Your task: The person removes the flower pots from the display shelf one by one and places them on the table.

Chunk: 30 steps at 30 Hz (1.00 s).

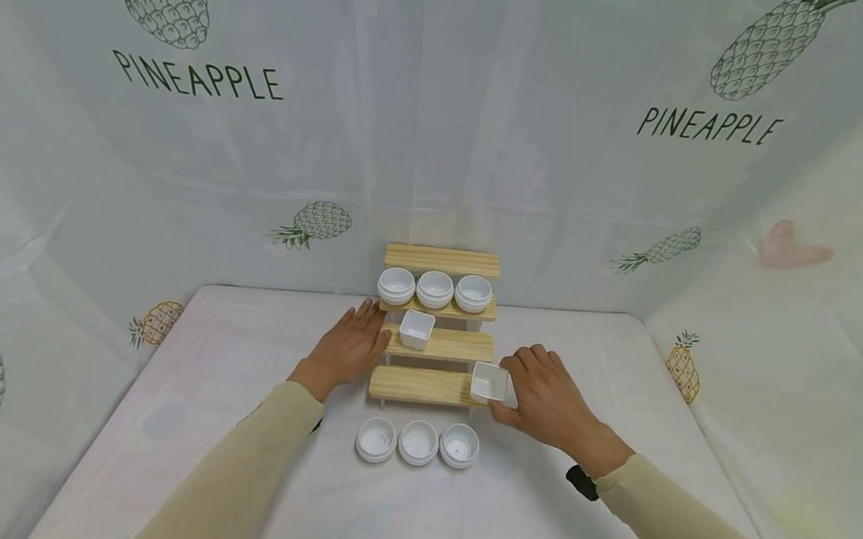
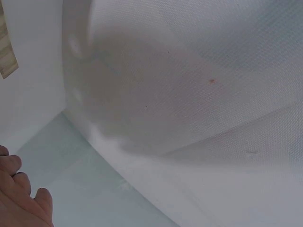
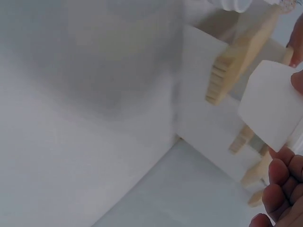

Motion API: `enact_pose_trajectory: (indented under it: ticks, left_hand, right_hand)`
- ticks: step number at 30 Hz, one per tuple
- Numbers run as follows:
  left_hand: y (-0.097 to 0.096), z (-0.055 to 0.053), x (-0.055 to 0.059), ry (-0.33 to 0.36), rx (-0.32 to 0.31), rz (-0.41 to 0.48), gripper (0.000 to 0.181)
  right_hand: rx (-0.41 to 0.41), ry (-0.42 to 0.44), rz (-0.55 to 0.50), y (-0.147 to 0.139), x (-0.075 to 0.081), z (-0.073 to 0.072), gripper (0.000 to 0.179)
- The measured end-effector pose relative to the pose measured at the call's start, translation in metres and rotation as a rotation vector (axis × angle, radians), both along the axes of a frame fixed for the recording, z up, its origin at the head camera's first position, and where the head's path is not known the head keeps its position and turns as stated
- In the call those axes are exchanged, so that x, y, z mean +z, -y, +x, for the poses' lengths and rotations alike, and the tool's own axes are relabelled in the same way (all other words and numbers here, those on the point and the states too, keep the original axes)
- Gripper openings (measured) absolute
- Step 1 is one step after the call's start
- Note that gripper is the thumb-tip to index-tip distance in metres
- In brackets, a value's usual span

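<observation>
My right hand (image 1: 546, 399) pinches a white square bowl (image 1: 489, 382) between thumb and fingers, at the right end of the lowest wooden step (image 1: 419, 384). In the right wrist view the bowl (image 3: 267, 104) sits between the thumb and the curled fingers (image 3: 279, 172). Whether it touches the step is unclear. My left hand (image 1: 351, 343) lies with straight fingers along the left side of the tiered stand, its fingertips at the step ends; part of it shows in the left wrist view (image 2: 21, 201). Another white square bowl (image 1: 416, 329) stands toward the left of the step above.
Three round white bowls (image 1: 434, 290) line the second step from the top. The top step (image 1: 442, 260) is bare wood. Three more round bowls (image 1: 418, 442) form a row on the white-covered table (image 1: 520, 509) before the stand. Pineapple-print cloth (image 1: 441, 136) hangs behind.
</observation>
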<state>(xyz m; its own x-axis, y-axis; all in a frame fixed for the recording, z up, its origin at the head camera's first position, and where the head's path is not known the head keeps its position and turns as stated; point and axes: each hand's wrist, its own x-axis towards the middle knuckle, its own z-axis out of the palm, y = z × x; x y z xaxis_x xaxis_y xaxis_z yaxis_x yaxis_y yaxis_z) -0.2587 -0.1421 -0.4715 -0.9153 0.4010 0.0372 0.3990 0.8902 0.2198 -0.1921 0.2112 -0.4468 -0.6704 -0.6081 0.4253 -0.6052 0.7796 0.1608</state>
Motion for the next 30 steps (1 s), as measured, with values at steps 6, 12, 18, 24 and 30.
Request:
enact_pose_trajectory:
  ticks: [6, 12, 18, 24, 30]
  left_hand:
    - [0.001, 0.000, 0.000, 0.001, 0.000, 0.001, 0.068]
    - [0.001, -0.001, -0.001, 0.002, 0.004, -0.001, 0.068]
    - [0.001, -0.001, -0.002, 0.008, 0.011, -0.002, 0.068]
    - [0.001, -0.001, -0.002, 0.010, 0.012, -0.004, 0.068]
    - [0.001, -0.003, -0.002, 0.019, 0.014, -0.009, 0.069]
  right_hand:
    - [0.022, 0.005, -0.005, -0.016, -0.015, 0.009, 0.054]
    - [0.052, 0.025, -0.005, -0.030, -0.026, 0.016, 0.054]
    - [0.076, 0.032, -0.017, -0.041, -0.035, 0.022, 0.056]
    - [0.096, 0.049, -0.017, -0.045, -0.047, 0.028, 0.055]
    - [0.117, 0.055, -0.005, -0.044, -0.058, 0.033, 0.056]
